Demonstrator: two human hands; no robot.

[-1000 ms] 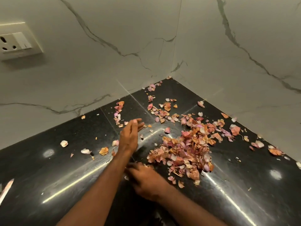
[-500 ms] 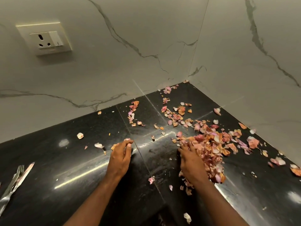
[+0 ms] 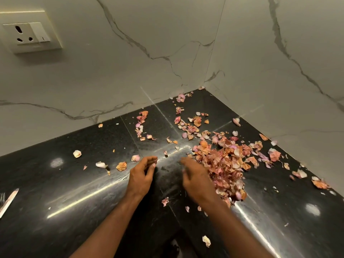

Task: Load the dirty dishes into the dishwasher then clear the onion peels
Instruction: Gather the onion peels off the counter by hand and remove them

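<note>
While most onion peels (image 3: 221, 164) sit heaped right of centre on the black countertop (image 3: 74, 183), strays still dot the far corner and left. Left hand (image 3: 142, 174) hovers loosely curled, holding nothing; right hand (image 3: 195, 179) rests against the heap, grip unclear.

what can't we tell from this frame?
- Right hand: motion-blurred in the head view; whether it grips any of the peel pile is unclear.
- Cutlery: cut off by the left edge.
- Left hand: curled fingers hide the palm; contents unknown.
- Dishwasher, dishes: out of view.
</note>
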